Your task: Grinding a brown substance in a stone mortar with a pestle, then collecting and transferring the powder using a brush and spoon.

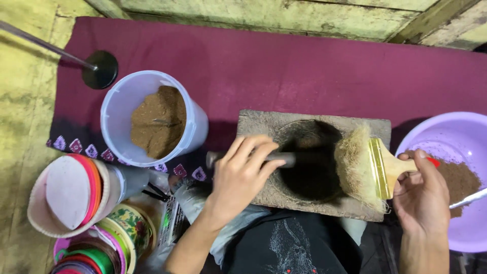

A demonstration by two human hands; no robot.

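The left hand (238,175) gripped a dark pestle (276,159) lying across the stone mortar (314,162) at the near centre, while the right hand (421,195) clasped a wide brush (373,167) over the mortar's right edge, just beside a purple basin (451,137) of brown powder.

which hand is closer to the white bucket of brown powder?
Left. The left hand grips a dark rod over the stone mortar, just right of the white bucket. The right hand holds a brush at the mortar's far side, by the purple basin.
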